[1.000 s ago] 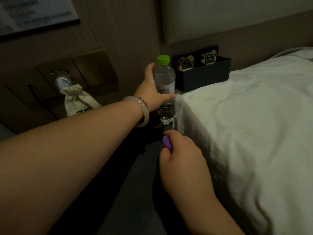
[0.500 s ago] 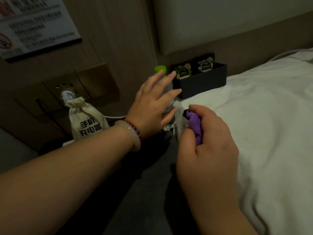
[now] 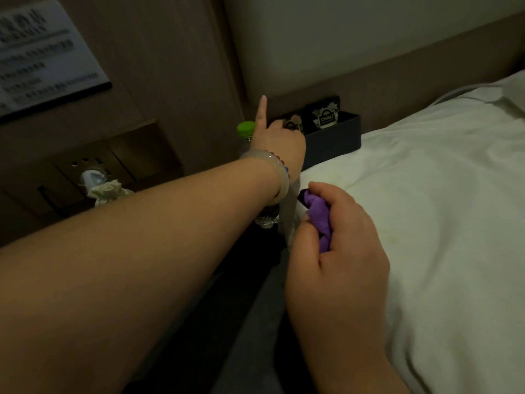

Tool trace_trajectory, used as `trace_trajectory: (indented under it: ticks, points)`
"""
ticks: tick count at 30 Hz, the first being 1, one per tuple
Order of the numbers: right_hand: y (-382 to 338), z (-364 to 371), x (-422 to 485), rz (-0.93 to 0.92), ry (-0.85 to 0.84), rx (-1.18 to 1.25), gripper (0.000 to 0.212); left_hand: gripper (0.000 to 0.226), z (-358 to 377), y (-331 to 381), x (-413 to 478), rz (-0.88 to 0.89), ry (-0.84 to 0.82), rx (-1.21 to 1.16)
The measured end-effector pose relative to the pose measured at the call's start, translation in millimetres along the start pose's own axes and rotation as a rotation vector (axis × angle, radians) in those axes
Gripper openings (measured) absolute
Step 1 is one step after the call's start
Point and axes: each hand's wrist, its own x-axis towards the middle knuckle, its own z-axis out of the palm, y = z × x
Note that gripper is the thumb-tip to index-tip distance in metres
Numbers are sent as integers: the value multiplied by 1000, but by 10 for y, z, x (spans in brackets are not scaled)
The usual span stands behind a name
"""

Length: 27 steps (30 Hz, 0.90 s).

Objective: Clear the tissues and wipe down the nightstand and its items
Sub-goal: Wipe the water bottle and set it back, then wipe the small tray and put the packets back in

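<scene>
wiping seems paused: the left hand [image 3: 279, 143] reaches past the bottle [image 3: 246, 129] to the tea box [image 3: 332, 135], forefinger up, grip hidden, while the right hand [image 3: 338, 251] clutches the cloth [image 3: 319, 216] at the bed [image 3: 426, 209] edge, likely to wipe the box next.
</scene>
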Motion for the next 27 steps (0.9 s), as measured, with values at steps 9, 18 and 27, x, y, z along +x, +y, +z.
trace_trajectory:
  ticks: [9,18,27]
  points:
    - [-21,0,-4,-5,5,61,42,13,-9,12,-19,50,186,-215]
    - [-84,-133,10,-71,-59,86,38,20,-255,71,-563,215,427,-440]
    - [-238,-257,-16,-263,104,185,38,17,-104,-280,-1960,-90,414,-607]
